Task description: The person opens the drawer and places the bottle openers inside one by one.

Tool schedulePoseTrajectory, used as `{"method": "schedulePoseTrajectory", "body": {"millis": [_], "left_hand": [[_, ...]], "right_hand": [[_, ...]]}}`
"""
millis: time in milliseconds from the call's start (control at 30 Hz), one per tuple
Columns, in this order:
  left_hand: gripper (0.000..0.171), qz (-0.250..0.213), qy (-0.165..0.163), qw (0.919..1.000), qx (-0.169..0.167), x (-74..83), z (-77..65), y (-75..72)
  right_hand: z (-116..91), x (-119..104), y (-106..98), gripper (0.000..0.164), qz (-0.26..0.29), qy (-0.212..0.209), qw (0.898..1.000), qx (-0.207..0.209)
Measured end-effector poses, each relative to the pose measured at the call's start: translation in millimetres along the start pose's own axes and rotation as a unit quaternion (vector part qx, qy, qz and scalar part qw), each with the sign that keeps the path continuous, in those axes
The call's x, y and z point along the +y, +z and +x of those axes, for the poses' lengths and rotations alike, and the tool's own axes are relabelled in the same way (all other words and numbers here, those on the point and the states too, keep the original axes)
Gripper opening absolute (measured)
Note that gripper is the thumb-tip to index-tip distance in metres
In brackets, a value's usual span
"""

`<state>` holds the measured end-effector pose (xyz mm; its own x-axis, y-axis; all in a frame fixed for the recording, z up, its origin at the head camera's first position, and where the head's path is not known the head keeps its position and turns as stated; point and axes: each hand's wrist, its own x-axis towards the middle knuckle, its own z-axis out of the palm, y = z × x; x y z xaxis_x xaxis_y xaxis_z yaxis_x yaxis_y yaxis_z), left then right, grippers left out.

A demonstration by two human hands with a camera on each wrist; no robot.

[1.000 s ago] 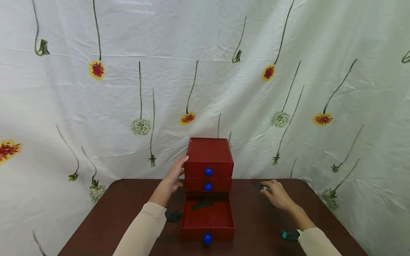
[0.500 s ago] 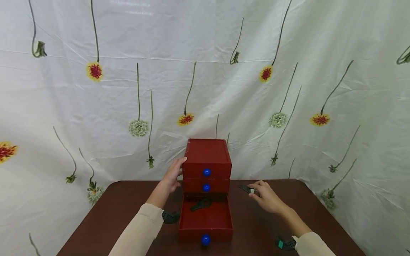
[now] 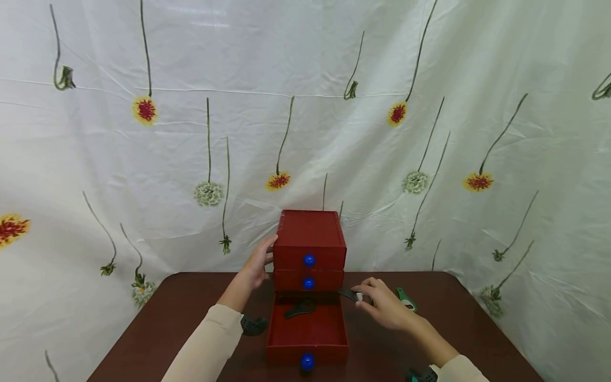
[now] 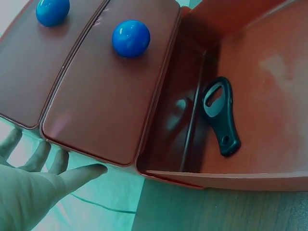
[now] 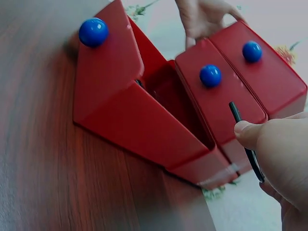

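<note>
A red drawer cabinet (image 3: 310, 229) with blue knobs stands on the table, its bottom drawer (image 3: 286, 352) pulled out. My left hand (image 3: 253, 269) rests its extended fingers against the cabinet's left side. Inside the drawer, towards the back, lies a black bottle opener (image 4: 224, 126) with an oval slotted head. Thumb and fingers of my right hand (image 3: 387, 306) pinch another black bottle opener (image 3: 347, 293), held just right of the cabinet, its free end pointing left. The right wrist view shows it edge-on, a thin dark strip overlapping the middle drawer's front; its gripped part is hidden.
A green opener (image 3: 406, 300) with a pale head lies on the dark brown table (image 3: 191, 323), right of my right hand. A flower-printed white cloth (image 3: 305, 132) hangs behind the table. The drawer's front and knob jut towards me.
My right hand has moved left with the black bottle opener, from the table's right side to beside the cabinet, uncovering the green opener. My left hand keeps its place.
</note>
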<state>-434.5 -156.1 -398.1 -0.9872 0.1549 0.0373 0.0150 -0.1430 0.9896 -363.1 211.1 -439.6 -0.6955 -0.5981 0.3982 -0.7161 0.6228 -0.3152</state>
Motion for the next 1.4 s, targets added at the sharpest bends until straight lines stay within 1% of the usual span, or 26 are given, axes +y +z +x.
{"method": "schedulePoseTrajectory", "body": {"millis": [133, 200, 333, 433, 667, 900, 1133, 1233, 1400], "left_hand": [[0.072, 0.001, 0.002, 1.0000, -0.003, -0.7, 0.3, 1.1], [0.071, -0.001, 0.003, 1.0000, -0.001, -0.3, 0.7, 1.9], [0.070, -0.004, 0.008, 1.0000, 0.004, 1.5, 1.3, 3.0], [0.069, 0.001, 0.009, 1.0000, 0.003, 2.7, 1.6, 2.7], [0.070, 0.006, 0.018, 0.9997, -0.013, 1.0, 2.4, -0.6], [0.070, 0.003, 0.023, 0.9995, -0.020, 2.0, 1.8, -1.6], [0.070, 0.001, 0.024, 0.9994, -0.023, 2.3, 1.8, -3.4], [0.070, 0.004, 0.027, 0.9994, -0.022, 1.8, 2.1, -3.0], [0.069, 0.002, 0.021, 0.9996, -0.020, 1.2, 1.6, -2.1]], "right_hand": [[4.7, -8.0, 4.8, 0.036, 0.000, -0.005, 1.000, -0.019], [8.0, -12.0, 8.2, 0.036, -0.002, -0.015, 1.000, -0.026], [16.6, -19.9, 17.3, 0.035, -0.006, -0.048, 0.998, -0.037], [23.5, -26.0, 24.1, 0.034, -0.001, -0.056, 0.997, -0.050], [37.0, -34.1, 39.7, 0.035, 0.004, -0.045, 0.996, -0.072], [45.7, -37.0, 52.8, 0.033, 0.001, -0.040, 0.995, -0.087], [51.7, -37.6, 64.0, 0.033, -0.011, -0.027, 0.996, -0.083], [53.1, -36.0, 68.5, 0.032, -0.020, -0.029, 0.996, -0.079], [54.9, -35.1, 74.0, 0.030, -0.026, -0.025, 0.996, -0.083]]}}
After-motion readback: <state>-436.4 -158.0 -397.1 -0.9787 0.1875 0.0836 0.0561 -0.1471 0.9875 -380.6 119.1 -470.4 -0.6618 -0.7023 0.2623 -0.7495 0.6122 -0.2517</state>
